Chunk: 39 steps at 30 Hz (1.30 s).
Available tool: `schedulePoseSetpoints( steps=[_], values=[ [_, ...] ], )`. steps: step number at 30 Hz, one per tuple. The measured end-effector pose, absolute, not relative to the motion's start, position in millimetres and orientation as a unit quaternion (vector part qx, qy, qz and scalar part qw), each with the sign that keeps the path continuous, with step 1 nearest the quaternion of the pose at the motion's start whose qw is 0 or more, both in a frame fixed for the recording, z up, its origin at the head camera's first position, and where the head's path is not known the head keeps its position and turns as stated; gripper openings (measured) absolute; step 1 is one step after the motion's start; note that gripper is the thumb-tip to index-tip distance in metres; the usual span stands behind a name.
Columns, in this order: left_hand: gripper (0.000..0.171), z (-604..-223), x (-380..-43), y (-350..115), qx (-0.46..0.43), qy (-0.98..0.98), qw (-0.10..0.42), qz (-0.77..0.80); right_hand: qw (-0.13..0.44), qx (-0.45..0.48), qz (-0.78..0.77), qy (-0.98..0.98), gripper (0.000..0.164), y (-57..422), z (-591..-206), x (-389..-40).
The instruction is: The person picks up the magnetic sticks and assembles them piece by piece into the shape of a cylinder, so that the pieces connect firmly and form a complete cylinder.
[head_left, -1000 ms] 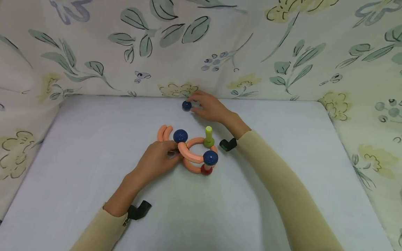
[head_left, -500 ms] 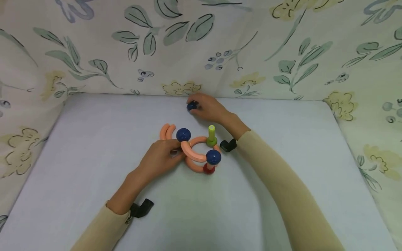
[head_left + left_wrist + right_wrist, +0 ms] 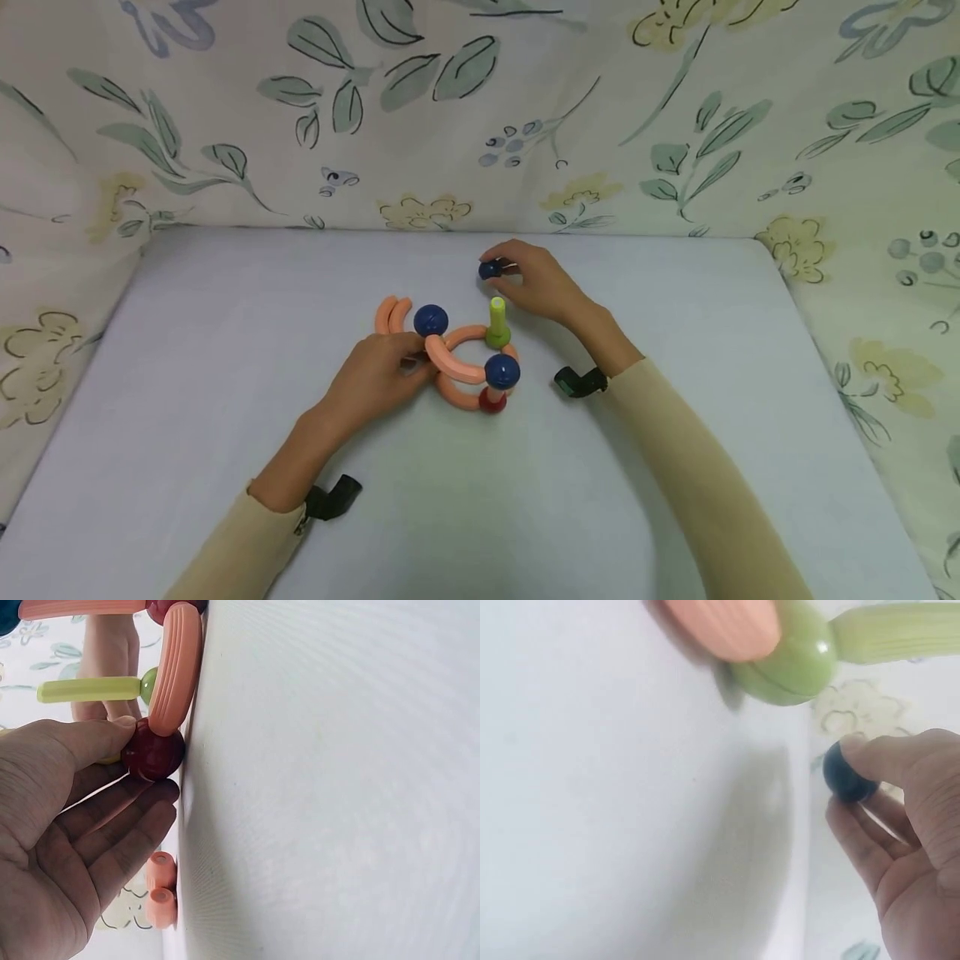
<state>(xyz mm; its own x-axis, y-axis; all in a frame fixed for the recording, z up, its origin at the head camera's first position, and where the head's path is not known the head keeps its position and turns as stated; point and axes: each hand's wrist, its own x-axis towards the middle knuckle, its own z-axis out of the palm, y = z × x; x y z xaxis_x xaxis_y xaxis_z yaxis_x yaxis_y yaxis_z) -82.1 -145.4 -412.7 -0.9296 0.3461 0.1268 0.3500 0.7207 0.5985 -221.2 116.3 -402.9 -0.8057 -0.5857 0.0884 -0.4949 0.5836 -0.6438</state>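
On the table stands a ring of curved orange sticks (image 3: 457, 397) joined by balls, among them a red ball (image 3: 492, 402) and a green ball (image 3: 498, 337) with a yellow-green stick (image 3: 497, 312) upright on it. Above the ring, another curved orange stick (image 3: 452, 364) links two blue balls, one at the left (image 3: 431, 321) and one at the right (image 3: 502, 372). My left hand (image 3: 375, 371) holds the ring's left side, thumb and fingers pinching a dark red ball (image 3: 152, 750). Behind the ring, my right hand (image 3: 543, 282) pinches a loose dark blue ball (image 3: 846, 774) between thumb and fingers.
Two loose curved orange sticks (image 3: 387, 315) lie side by side beyond my left hand. The white table (image 3: 225, 350) ends at a floral cloth (image 3: 570, 100) at the back. A black wrist camera (image 3: 581, 382) hangs off my right wrist, right of the ring.
My right hand has taken hold of the loose blue ball near the back edge and brought it rightward and nearer to the ring. My left hand keeps its grip on the ring.
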Motion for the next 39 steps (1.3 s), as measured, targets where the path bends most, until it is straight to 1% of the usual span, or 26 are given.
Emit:
schedulePoseSetpoints(
  steps=[8, 14, 18, 24, 30, 35, 39],
  values=[
    [0.014, -412.4, -84.3, -143.9, -0.185, -0.928, -0.008, -0.323, 0.01, -0.272, -0.41, 0.871, 0.033, 137.0, -395.9, -190.8],
    [0.017, -411.3, -83.1, -143.4, -0.181, -0.928, -0.006, -0.327, -0.037, -0.268, -0.46, 0.845, 0.034, 148.2, -381.3, -169.0],
    [0.017, -409.5, -82.9, -143.3, -0.182, -0.928, -0.005, -0.325, -0.059, -0.28, -0.477, 0.831, 0.034, 153.6, -372.1, -157.4],
    [0.016, -409.5, -83.1, -145.7, -0.18, -0.929, 0.0, -0.322, -0.077, -0.297, -0.479, 0.822, 0.037, 149.2, -360.1, -147.6],
    [0.016, -410.5, -80.9, -147.7, -0.177, -0.928, -0.007, -0.327, -0.114, -0.353, -0.454, 0.81, 0.037, 135.7, -349.0, -134.3],
    [0.014, -412.2, -80.9, -146.8, -0.176, -0.928, -0.006, -0.328, -0.115, -0.368, -0.436, 0.813, 0.037, 131.1, -347.9, -127.5],
    [0.011, -411.9, -81.0, -145.5, -0.177, -0.929, -0.002, -0.324, -0.103, -0.367, -0.423, 0.822, 0.037, 131.9, -351.4, -127.1]
  ],
)
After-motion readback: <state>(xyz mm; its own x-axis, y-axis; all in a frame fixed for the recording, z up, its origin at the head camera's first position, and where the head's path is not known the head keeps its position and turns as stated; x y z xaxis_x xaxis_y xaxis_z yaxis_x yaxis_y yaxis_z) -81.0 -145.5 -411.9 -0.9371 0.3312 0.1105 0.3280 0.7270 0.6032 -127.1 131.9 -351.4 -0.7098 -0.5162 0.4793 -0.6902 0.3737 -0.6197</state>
